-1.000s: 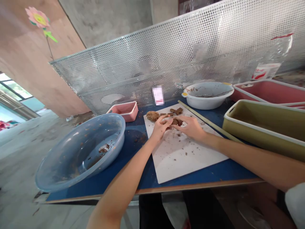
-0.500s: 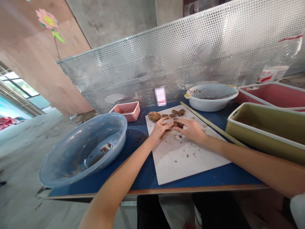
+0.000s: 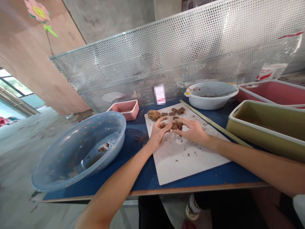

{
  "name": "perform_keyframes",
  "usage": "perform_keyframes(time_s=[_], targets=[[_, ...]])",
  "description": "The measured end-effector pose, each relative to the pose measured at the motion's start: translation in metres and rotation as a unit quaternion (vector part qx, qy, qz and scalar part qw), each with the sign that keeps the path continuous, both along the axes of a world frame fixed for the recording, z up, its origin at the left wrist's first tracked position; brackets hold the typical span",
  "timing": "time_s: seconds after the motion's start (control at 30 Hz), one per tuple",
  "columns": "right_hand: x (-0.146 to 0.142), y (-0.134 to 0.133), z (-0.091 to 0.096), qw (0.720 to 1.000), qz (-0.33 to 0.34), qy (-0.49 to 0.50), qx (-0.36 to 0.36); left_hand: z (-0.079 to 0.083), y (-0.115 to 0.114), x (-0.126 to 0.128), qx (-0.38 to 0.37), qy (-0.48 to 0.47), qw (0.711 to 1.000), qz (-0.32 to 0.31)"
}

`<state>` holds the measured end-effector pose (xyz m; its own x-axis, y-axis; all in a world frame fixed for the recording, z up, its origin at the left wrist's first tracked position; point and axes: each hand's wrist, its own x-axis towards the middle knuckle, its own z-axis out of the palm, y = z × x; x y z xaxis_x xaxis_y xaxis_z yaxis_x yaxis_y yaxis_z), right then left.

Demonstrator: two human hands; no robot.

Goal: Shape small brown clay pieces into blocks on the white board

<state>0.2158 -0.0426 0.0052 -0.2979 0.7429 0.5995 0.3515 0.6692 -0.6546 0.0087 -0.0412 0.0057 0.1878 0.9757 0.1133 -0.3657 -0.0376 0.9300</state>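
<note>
Over the white board (image 3: 183, 162), both hands are curled toward each other around a small brown piece of clay (image 3: 174, 126). My left hand (image 3: 157, 133) grips it from the left with thumb and fingers. From the other side, my right hand (image 3: 194, 131) pinches it, fingertips partly hiding it. Just beyond the hands lie a rough, lighter brown lump (image 3: 154, 115), several small brown blocks (image 3: 172, 114) and a knobbly brown clay piece (image 3: 179, 110). Dark crumbs are scattered across the board.
Left stands a large blue basin (image 3: 78, 152) with murky water, near a small pink bin (image 3: 128, 109). A light green strip (image 3: 212, 122) runs along the board's right side. Beyond it are a white basin (image 3: 212, 101) with twigs, an olive bin (image 3: 267, 133) and a pink bin (image 3: 269, 89).
The hands remain around the clay with a slight shift of the fingers, and more of the piece shows between them. The camera view has shifted slightly.
</note>
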Motion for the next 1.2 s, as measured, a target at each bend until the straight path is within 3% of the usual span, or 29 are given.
perform_keyframes(time_s=[0.47,0.97,1.2], targets=[[-0.0013,-0.0004,0.0021,1.0,-0.021,-0.008,-0.007,0.0027,0.0003,-0.0005,0.031,0.033,0.999,-0.004],[-0.0017,0.0016,0.0021,0.999,-0.01,-0.033,-0.027,0.0049,0.0013,-0.0042,-0.02,0.022,0.999,-0.019],[0.0012,0.0039,-0.0001,0.998,0.006,-0.056,-0.002,0.0065,-0.0029,-0.0033,-0.026,0.022,0.999,-0.027]])
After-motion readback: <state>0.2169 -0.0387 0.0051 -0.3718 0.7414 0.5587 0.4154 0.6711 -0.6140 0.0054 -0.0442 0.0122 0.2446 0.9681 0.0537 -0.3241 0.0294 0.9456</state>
